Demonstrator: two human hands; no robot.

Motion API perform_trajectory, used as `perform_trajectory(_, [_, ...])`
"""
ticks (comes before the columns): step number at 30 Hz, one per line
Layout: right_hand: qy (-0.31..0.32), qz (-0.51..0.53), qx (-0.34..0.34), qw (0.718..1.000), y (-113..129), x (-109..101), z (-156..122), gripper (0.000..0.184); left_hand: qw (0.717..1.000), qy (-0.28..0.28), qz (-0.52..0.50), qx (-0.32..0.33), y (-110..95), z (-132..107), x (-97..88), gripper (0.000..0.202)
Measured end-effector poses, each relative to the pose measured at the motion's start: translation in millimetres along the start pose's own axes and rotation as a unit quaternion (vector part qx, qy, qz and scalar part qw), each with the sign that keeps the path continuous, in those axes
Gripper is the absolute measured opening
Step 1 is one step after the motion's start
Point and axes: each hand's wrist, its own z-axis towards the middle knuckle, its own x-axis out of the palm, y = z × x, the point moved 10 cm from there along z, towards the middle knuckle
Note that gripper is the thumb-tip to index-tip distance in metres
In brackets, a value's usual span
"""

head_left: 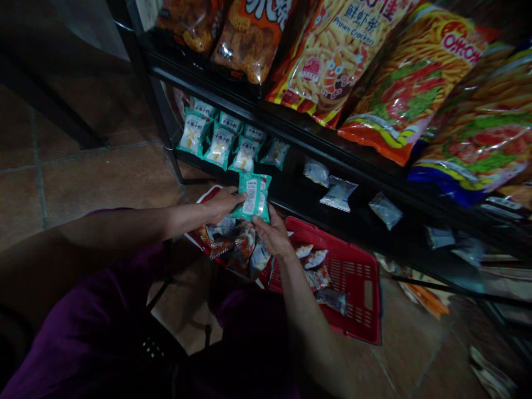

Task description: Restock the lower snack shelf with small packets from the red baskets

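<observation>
Two hands (223, 205) (273, 233) hold teal packet (261, 200); black shelf (291, 185) beyond; brown tiled floor (120, 185), dimly lit

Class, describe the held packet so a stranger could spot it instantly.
Find the black shelving. In front of its lower shelf, the left hand and right hand hold one teal packet. Unlike the teal packets grouped on that shelf, this one shows a white panel of small print.

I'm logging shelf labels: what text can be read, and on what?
"小鱼小虾": shelved teal packets
"鲜虾条": yellow-and-red bag
"Prawn Crackers": same bag
Stylised logo, yellow-orange bag: unclear
Other print, as on the held packet and silver packets: too small, blurred or cut off
</observation>
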Motion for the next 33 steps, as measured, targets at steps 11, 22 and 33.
perform_trajectory(11, [-0.02, 0.003, -0.014, 1.0, -0.8, -6.0, 1.9, 0.063, 0.998, 0.066, 0.0, -0.013, -8.1, -10.2, 15.6, 0.012])
perform_trajectory(22, [-0.013, 0.006, -0.005, 1.0, -0.4, -3.1, 0.7, 0.065, 0.993, 0.109, -0.044, -0.028, -4.9, -12.8, 21.7, 0.018])
perform_trajectory(33, [-0.055, -0.265, -0.175, 0.947, 14.8, -25.2, 4.1, 0.081, 0.997, 0.068, -0.028, 0.009, -15.2, -10.6, 17.9, 0.041])
